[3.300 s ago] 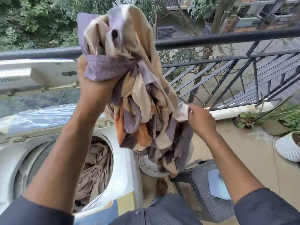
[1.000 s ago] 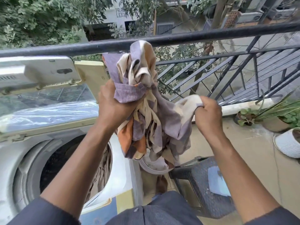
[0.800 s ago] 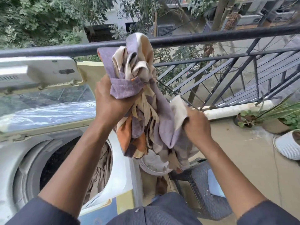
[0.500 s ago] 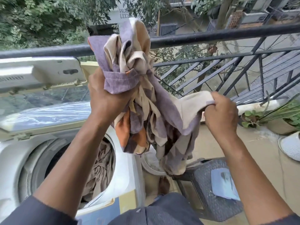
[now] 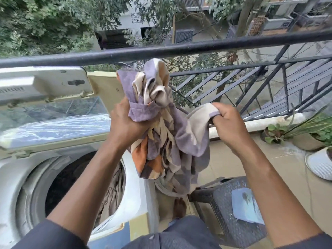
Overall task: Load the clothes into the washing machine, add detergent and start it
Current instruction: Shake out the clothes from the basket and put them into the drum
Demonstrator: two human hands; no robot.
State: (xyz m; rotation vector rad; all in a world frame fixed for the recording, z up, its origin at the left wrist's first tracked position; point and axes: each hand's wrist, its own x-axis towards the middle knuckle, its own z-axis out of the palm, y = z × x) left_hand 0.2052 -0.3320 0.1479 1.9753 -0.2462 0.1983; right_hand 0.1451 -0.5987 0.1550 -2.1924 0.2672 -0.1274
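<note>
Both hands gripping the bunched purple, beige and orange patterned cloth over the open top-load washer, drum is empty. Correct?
Not quite: the drum is not empty. The head view shows a brownish-grey garment already lying inside the white top-load washer. The rest holds: left hand and right hand both grip the bunched purple, beige and orange patterned cloth, and the lid is up.

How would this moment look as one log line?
step: loading | left hand: grips patterned cloth | right hand: pinches its edge | washer drum: open, brown garment inside
</note>
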